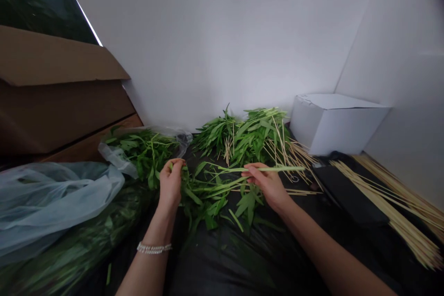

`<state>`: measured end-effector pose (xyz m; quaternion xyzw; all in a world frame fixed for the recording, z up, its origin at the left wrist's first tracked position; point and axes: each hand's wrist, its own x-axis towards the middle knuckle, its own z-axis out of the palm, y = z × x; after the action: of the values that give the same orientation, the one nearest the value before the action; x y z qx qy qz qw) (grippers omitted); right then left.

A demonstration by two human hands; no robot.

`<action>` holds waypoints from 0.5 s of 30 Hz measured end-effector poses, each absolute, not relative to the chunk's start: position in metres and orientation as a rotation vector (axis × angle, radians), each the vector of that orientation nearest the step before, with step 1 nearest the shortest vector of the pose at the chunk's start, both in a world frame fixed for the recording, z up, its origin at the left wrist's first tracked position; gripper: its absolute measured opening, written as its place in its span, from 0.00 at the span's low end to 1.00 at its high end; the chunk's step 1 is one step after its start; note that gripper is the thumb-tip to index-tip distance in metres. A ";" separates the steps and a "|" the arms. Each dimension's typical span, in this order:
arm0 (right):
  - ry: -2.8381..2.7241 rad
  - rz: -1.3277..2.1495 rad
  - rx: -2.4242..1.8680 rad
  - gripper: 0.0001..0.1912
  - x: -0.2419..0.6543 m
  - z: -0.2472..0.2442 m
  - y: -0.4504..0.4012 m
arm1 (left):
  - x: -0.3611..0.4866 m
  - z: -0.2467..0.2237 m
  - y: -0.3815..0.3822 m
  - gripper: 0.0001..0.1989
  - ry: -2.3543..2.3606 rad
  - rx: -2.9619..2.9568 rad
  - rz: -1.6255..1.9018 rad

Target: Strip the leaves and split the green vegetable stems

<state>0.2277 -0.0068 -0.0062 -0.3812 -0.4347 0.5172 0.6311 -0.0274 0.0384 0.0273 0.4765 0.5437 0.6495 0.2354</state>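
My right hand (267, 184) pinches a few long pale-green stems of water spinach (284, 169), their cut ends pointing right. To its left, my left hand (171, 175) is closed, thumb against fingers, at the leafy end of the greens; leaves show just beside its fingertips. Below and between both hands lies a loose heap of leafy stems (210, 206) on a black sheet (215, 263). A short cut piece of stem (236, 220) rests in front of the heap.
Behind are bundled greens (256, 136) with thin wooden sticks (294, 152). A white box (336, 120) stands back right, near a black flat object (350, 194) and long sticks (402, 222). At left are a plastic bag (58, 199) of greens and a cardboard box (55, 111).
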 end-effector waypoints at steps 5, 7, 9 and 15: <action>-0.852 1.282 -0.827 0.18 0.229 -0.003 -0.005 | -0.030 0.031 0.040 0.09 1.511 1.238 1.905; -0.829 1.299 -0.821 0.19 0.229 -0.002 -0.005 | -0.031 0.031 0.039 0.07 1.555 1.356 1.960; -0.825 1.310 -0.816 0.19 0.229 -0.002 -0.005 | -0.032 0.031 0.038 0.06 1.596 1.498 1.967; -0.834 1.363 -0.799 0.19 0.228 -0.006 -0.006 | -0.022 0.033 0.028 0.07 1.668 1.737 1.887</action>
<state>0.2278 -0.0059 -0.0058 -0.3484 -0.3637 0.5946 0.6268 -0.0218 0.0275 0.0329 0.5674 0.5448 0.6161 0.0409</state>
